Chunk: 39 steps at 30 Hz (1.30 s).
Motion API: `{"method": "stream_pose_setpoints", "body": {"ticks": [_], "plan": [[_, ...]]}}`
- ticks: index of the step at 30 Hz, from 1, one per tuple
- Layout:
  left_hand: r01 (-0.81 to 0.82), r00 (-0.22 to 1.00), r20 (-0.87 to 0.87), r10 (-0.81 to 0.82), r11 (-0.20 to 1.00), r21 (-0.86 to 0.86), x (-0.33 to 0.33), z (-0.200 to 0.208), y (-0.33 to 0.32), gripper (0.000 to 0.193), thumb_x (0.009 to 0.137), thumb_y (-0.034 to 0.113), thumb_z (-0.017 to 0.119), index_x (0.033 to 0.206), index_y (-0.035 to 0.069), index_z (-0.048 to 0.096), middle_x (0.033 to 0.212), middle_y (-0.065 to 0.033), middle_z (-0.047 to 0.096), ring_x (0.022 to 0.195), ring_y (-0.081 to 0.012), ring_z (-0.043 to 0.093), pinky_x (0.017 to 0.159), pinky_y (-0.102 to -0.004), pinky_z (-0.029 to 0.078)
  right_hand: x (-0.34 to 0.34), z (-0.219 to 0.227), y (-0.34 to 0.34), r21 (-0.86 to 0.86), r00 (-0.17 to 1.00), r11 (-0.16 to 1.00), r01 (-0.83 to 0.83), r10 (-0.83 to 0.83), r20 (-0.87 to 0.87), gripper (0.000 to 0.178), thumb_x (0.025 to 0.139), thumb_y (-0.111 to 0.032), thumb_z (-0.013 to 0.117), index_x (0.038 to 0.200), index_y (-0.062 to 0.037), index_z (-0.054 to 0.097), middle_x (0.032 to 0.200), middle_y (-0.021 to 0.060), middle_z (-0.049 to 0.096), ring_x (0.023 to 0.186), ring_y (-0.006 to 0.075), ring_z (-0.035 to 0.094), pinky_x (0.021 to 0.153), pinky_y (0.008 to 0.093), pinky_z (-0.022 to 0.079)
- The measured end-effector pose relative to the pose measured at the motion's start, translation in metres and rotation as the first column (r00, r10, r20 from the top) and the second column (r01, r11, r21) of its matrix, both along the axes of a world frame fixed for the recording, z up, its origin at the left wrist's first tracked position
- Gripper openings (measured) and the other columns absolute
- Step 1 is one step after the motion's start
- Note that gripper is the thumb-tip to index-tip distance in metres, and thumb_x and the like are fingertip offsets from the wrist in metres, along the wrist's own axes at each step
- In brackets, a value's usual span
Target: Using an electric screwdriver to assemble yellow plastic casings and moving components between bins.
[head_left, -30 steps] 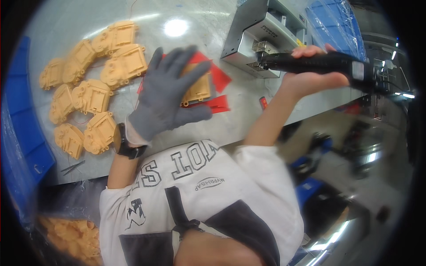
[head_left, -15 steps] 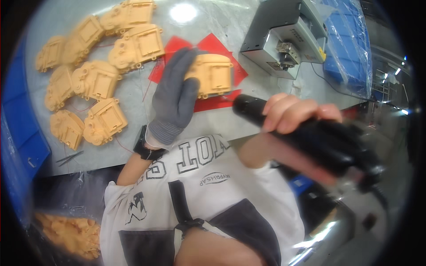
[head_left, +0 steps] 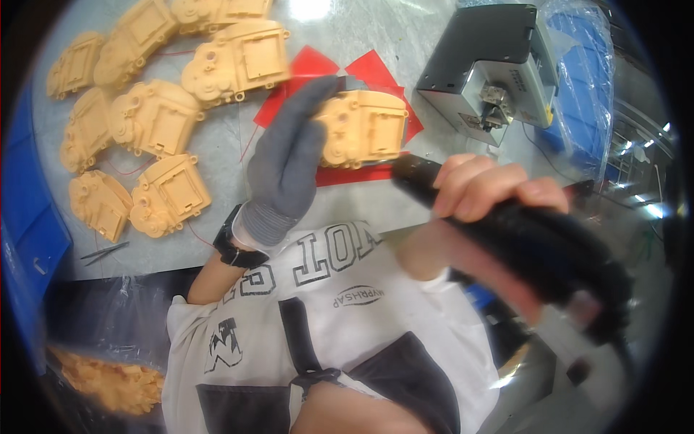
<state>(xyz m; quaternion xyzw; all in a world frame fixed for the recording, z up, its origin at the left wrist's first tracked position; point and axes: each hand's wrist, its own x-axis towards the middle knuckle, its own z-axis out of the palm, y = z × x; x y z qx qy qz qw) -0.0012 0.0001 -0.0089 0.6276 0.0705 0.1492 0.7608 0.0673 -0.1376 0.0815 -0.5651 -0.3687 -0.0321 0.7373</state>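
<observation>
My left hand (head_left: 285, 163), in a grey knitted glove, holds the left side of a yellow-orange plastic housing (head_left: 369, 129). Its fingers lie long and close together along that edge, with the thumb against the near left part. The housing rests over red pieces (head_left: 354, 176) on the bench, its recessed rectangular face up. My bare right hand (head_left: 484, 184) is closed around a black electric screwdriver (head_left: 557, 246), held across to the right of the housing. Its narrow end points left, near the housing's lower right corner; the rear end is blurred.
Several similar housings (head_left: 155, 119) with thin red wires lie at the left. Tweezers (head_left: 105, 252) lie near the bench's front edge. A grey-black boxy machine (head_left: 488, 65) stands at the back right, beside a plastic-covered blue bin (head_left: 578, 108). Orange parts (head_left: 108, 380) fill a bag below left.
The view has shifted, so the machine and the held housing appear farther right. Both hands keep their holds; the screwdriver's rear end sits slightly lower in the picture.
</observation>
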Motion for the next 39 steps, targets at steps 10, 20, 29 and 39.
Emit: {"method": "stream_pose_setpoints", "body": {"ticks": [10, 20, 29, 39], "plan": [[0.012, 0.998, -0.061, -0.019, 0.995, -0.101, 0.001, 0.006, -0.001, 0.04, 0.086, 0.0, 0.04, 0.125, -0.005, 0.041, 0.124, -0.0156, 0.049, 0.113, -0.0204, 0.047, 0.098, -0.0309, 0.035, -0.001, -0.003, -0.012, 0.041, 1.0, 0.999, -0.019, 0.019, 0.006, 0.085, 0.067, -0.076, 0.05, 0.11, -0.0038, 0.041, 0.066, 0.0089, 0.052, 0.044, 0.0209, 0.049, 0.049, 0.0326, 0.043], [0.034, 0.998, -0.061, -0.022, 0.978, 0.204, 0.002, 0.004, -0.006, 0.041, 0.086, 0.002, 0.036, 0.126, -0.005, 0.04, 0.124, -0.0162, 0.048, 0.114, -0.0227, 0.047, 0.099, -0.0331, 0.034, 0.084, 0.015, -0.079, 0.117, 0.725, 0.72, 0.684, -0.689, 0.007, 0.1, 0.058, -0.089, 0.03, 0.102, -0.0004, 0.043, 0.053, 0.0086, 0.05, 0.042, 0.0184, 0.048, 0.043, 0.0304, 0.042], [-0.064, 0.996, -0.065, 0.063, 0.998, -0.018, 0.0, -0.001, -0.002, 0.033, 0.088, 0.006, 0.036, 0.117, -0.002, 0.05, 0.112, -0.0115, 0.056, 0.104, -0.0178, 0.052, 0.092, -0.0283, 0.038, 0.013, 0.013, -0.05, 0.242, 0.993, 0.963, 0.116, -0.106, -0.056, 0.092, 0.065, -0.079, 0.047, 0.117, -0.0032, 0.041, 0.064, 0.0086, 0.052, 0.047, 0.0201, 0.05, 0.048, 0.0342, 0.041], [-0.096, 0.995, -0.012, 0.096, 0.995, 0.019, 0.002, 0.0, -0.001, 0.03, 0.089, 0.008, 0.038, 0.114, 0.0, 0.053, 0.108, -0.0107, 0.059, 0.1, -0.017, 0.055, 0.089, -0.0274, 0.041, -0.015, 0.018, 0.0, 0.069, 0.956, 0.954, -0.292, 0.294, -0.024, 0.077, 0.075, -0.064, 0.055, 0.12, -0.004, 0.036, 0.071, 0.01, 0.051, 0.054, 0.023, 0.051, 0.057, 0.037, 0.04]]}}
